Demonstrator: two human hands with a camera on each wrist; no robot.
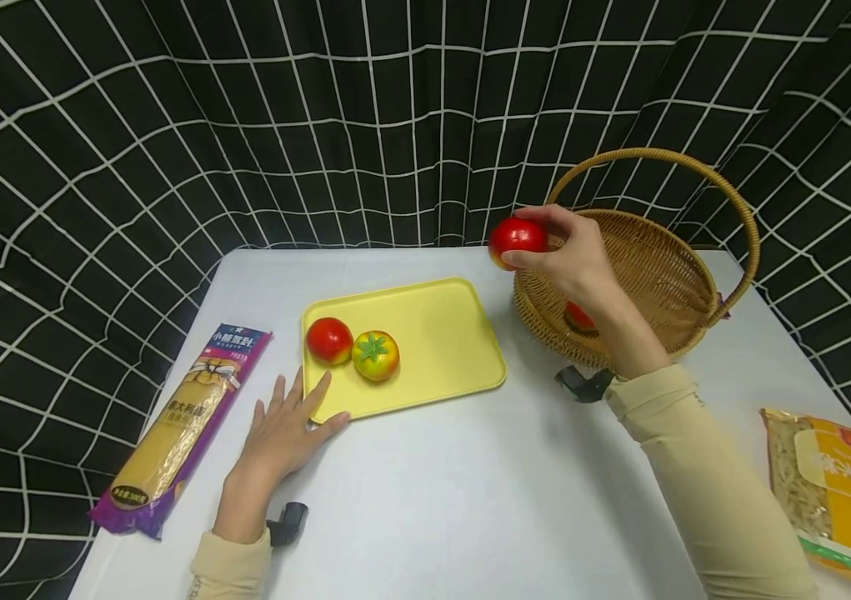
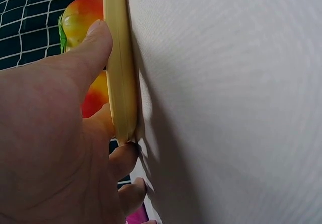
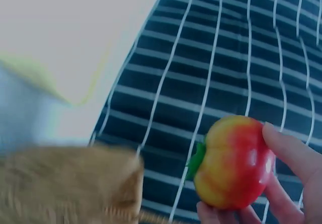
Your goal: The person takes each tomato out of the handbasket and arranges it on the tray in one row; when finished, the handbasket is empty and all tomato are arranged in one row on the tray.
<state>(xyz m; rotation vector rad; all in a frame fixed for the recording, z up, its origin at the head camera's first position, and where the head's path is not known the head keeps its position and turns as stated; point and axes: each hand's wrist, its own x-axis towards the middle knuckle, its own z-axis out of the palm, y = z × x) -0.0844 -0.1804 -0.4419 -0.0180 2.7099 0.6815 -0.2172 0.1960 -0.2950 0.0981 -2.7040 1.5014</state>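
My right hand (image 1: 571,250) grips a red tomato (image 1: 518,242) above the left rim of the wicker basket (image 1: 650,258). In the right wrist view the tomato (image 3: 234,162) shows a yellow side and a green calyx between thumb and fingers. Another red tomato (image 1: 579,317) lies inside the basket, partly hidden by my forearm. My left hand (image 1: 282,433) rests with spread fingers at the near left corner of a yellow tray (image 1: 440,342); its thumb touches the edge. On the tray's left side sit a red tomato (image 1: 329,340) and a yellow-red tomato (image 1: 376,356), stem up.
To the left lies a purple pack of pasta (image 1: 185,425) on the white table (image 1: 425,500). An orange bag of dried food (image 1: 845,492) is at the right edge. The basket's tall handle (image 1: 740,208) arches up. Black gridded cloth (image 1: 410,125) hangs behind the table.
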